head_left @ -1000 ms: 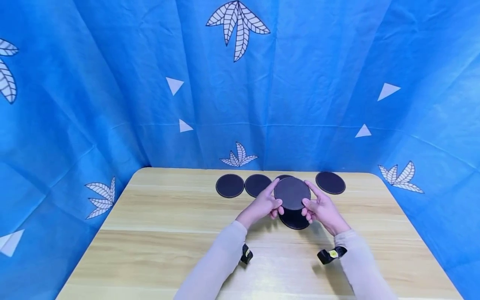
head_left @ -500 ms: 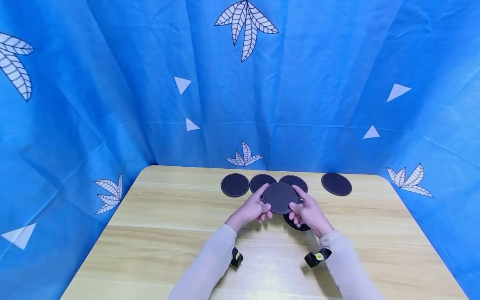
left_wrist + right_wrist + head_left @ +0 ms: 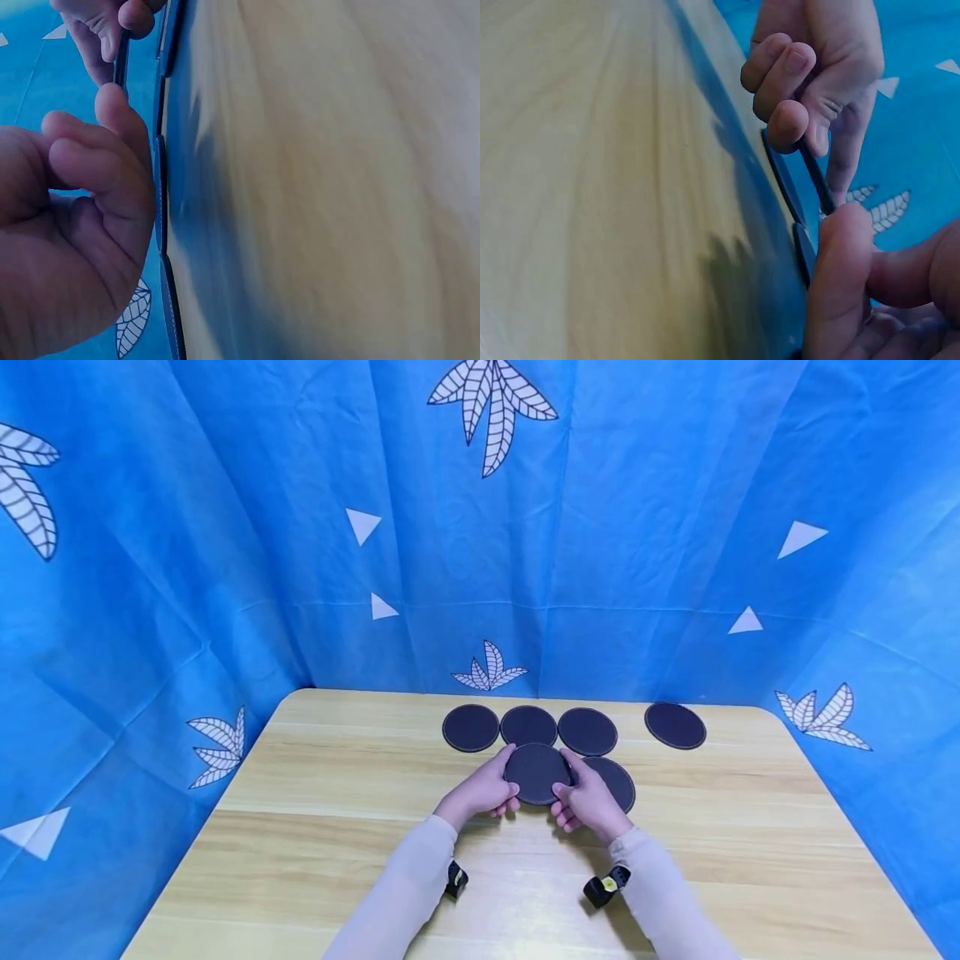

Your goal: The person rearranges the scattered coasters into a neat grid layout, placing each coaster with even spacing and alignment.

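A round dark coaster [image 3: 537, 775] with a stitched rim is held between both hands, just above the wooden table. My left hand [image 3: 481, 787] pinches its left edge, thumb on the near side. On the opposite edge, my right hand [image 3: 590, 798] pinches it the same way. In the right wrist view the coaster [image 3: 817, 174] appears edge-on, raised off the tabletop. Another dark coaster [image 3: 615, 781] lies flat beside the right hand, partly covered by it. Behind the held one, a row of three coasters lies flat, its middle coaster [image 3: 528, 725] near the held coaster's far edge.
The row's left coaster [image 3: 470, 727] and right coaster [image 3: 588, 732] lie near the table's back edge. A separate coaster [image 3: 675, 726] is farther right. Blue patterned cloth [image 3: 480, 543] hangs behind and beside the wooden table [image 3: 315, 827].
Both hands have carried the coaster left, toward the body and lower. It has moved off the flat coaster at right, and the row's right coaster is now uncovered.
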Available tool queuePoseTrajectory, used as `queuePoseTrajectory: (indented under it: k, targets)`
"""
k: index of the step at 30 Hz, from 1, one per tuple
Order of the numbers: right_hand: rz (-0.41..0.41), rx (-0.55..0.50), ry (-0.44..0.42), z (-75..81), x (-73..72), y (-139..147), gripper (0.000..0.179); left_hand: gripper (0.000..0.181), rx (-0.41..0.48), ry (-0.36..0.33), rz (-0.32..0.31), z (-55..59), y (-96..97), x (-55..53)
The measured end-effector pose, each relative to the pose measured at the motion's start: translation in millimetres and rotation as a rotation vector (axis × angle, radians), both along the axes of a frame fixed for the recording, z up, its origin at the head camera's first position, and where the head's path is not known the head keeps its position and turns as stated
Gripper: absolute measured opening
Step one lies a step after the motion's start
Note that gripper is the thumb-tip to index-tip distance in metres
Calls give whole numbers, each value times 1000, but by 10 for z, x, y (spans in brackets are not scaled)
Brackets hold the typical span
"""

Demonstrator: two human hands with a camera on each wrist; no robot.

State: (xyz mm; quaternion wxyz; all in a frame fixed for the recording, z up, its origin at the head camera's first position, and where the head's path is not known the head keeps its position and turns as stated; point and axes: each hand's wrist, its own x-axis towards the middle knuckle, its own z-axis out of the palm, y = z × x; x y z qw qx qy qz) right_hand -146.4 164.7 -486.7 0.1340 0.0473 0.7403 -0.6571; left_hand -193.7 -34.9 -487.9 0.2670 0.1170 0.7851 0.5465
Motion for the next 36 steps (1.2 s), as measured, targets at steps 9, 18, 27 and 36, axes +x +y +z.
queuePoseTrajectory:
  k: [9, 18, 27, 36]
  targets:
    - [56, 144, -40, -68, -22, -143, 72, 75, -74, -43, 65, -31, -46, 60]
    - [67, 238, -74, -89, -54, -148, 71, 77, 1, -126, 95, -28, -29, 82]
    - [51, 277, -59, -116, -51, -161, 72, 79, -28, -104, 107, -29, 8, 100]
    - [28, 277, -45, -104, -44, -162, 74, 78, -20, -109, 141, -43, 44, 94]
